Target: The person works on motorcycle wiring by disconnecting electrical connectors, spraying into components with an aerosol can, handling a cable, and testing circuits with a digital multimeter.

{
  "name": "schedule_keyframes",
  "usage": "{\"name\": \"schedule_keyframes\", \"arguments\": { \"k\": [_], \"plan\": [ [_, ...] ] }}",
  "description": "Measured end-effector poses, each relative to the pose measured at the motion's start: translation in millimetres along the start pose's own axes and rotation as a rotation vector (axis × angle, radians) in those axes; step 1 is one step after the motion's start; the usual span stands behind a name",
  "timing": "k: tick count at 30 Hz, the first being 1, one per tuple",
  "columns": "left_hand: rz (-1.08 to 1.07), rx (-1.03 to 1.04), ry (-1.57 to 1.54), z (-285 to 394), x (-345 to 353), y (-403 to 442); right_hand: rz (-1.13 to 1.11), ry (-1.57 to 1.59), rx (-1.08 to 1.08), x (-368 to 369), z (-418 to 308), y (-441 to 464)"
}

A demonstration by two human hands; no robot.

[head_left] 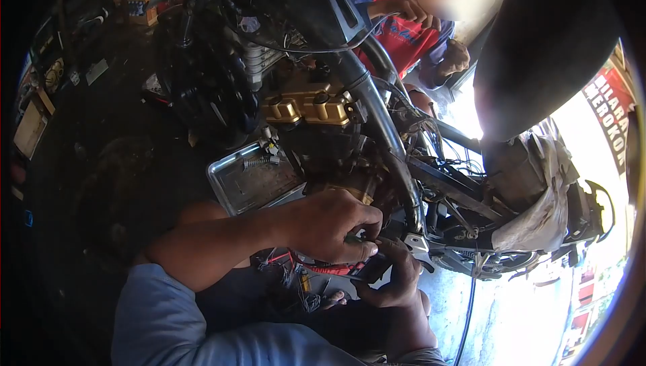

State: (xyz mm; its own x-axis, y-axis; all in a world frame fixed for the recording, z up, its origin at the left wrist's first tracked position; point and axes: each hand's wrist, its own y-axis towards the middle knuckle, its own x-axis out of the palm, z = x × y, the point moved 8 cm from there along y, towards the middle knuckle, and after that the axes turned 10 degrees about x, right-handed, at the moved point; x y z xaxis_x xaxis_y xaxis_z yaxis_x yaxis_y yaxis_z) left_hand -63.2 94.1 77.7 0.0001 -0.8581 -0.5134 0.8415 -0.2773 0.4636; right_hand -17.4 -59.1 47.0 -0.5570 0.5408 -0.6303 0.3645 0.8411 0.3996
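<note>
My left hand reaches in from the left and pinches a small greenish piece between thumb and fingers. Right beside it, my right hand is closed around a dark, flat part, whose kind I cannot make out. The fingertips of both hands nearly meet over these pieces. Just beyond them stands a partly stripped motorcycle, with its dark frame tube and a gold engine cover showing.
A metal tray with a spring and small parts lies left of the engine. Loose wires hang along the frame. Behind the motorcycle sits another person in a red and blue shirt. Tools and red cables lie below my hands.
</note>
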Motion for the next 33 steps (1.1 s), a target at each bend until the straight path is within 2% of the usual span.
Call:
{"name": "schedule_keyframes", "arguments": {
  "k": [4, 6, 13, 15, 21, 33],
  "plan": [
    [-0.015, -0.027, -0.002, -0.4, -0.2, -1.7, 0.036, 0.055, 0.1, -1.4, 6.9, -2.8],
    [-0.015, -0.023, -0.003, -0.2, -0.3, -1.9, -0.02, -0.035, -0.006, 1.1, 0.4, -0.9],
    [-0.023, -0.01, 0.0, -0.7, 1.5, -1.1, -0.006, 0.0, -0.011, -0.8, -4.1, 2.8],
    [-0.029, -0.008, 0.006, -0.9, 2.2, -0.9, 0.022, -0.06, -0.082, -2.8, -11.0, 4.6],
    [-0.027, -0.015, 0.005, 0.2, 1.8, -0.6, 0.038, -0.057, -0.032, -3.3, -8.9, 3.2],
    [-0.036, -0.019, 0.014, 1.6, 0.8, -0.9, 0.059, -0.06, -0.088, -3.0, -14.3, 6.5]
  ]
}}
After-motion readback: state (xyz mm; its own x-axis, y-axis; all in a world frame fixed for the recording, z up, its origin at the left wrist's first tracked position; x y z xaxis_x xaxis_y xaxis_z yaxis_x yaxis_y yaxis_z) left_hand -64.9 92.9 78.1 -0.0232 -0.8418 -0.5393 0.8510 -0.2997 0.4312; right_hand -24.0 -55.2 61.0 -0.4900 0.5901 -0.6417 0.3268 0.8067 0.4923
